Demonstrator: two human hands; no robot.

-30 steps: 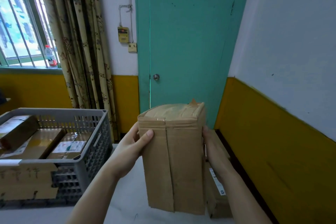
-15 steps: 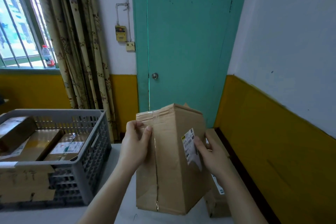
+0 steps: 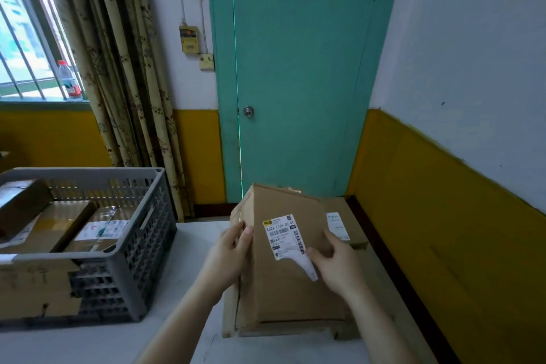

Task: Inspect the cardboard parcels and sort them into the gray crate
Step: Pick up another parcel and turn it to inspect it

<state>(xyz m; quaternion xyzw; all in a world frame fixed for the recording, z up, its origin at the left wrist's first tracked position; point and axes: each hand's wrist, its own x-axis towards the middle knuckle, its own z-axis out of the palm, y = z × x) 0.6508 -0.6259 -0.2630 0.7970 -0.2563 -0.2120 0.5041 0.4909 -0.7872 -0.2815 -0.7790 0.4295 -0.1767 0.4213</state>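
I hold a tall brown cardboard parcel [image 3: 283, 281] over the white table, tilted, with its white shipping label [image 3: 283, 236] facing me; the label's lower corner peels off. My left hand [image 3: 229, 257] grips the parcel's left edge. My right hand [image 3: 335, 266] holds its right side, fingers near the peeling label. Another cardboard parcel [image 3: 342, 221] with a label lies behind it against the wall. The gray crate [image 3: 139, 233] stands at the left and holds several parcels [image 3: 97, 227].
A flattened piece of cardboard [image 3: 35, 289] leans on the crate's front. A teal door [image 3: 295, 68] is straight ahead, a yellow and white wall [image 3: 443, 201] borders the table on the right. Curtains [image 3: 118, 68] and a window with a bottle [image 3: 68, 80] are at left.
I have turned the parcel in my hands, from its taped seam side to its labelled face, and lowered it toward the table. My right hand moved onto the label side.
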